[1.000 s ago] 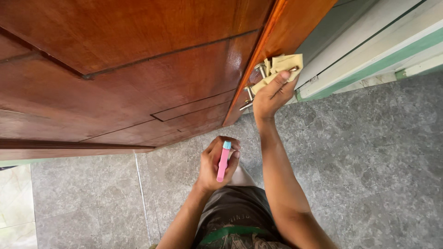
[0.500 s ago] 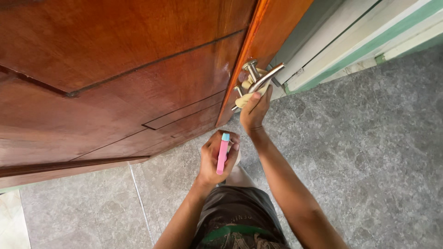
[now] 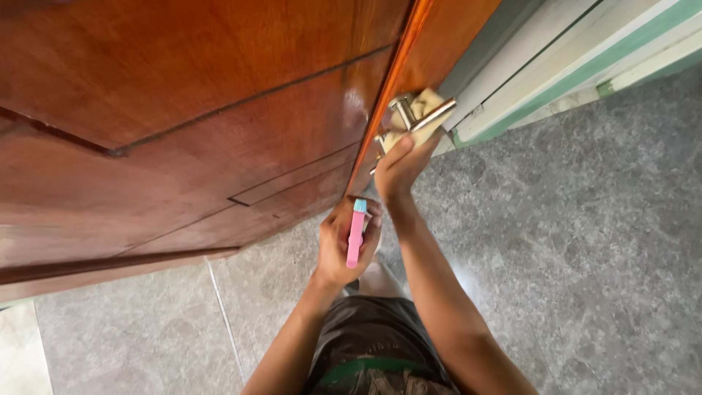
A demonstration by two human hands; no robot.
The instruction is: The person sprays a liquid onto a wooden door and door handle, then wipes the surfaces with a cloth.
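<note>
At the door (image 3: 219, 132) edge, right hand (image 3: 401, 167) presses cloth (image 3: 424, 110) on handle (image 3: 428, 117).

The wooden door (image 3: 183, 124) runs out of the picture at the top and left edges, so its full height and its hinges cannot be seen. The right hand (image 3: 401, 162) covers much of the pale cloth (image 3: 424, 110) and the lower part of the metal door handle (image 3: 420, 121). The left hand (image 3: 344, 245) wraps the pink tube (image 3: 356, 238), hiding its back. At six o'clock, both forearms and the dark shorts (image 3: 373, 344) are cut off.
</note>
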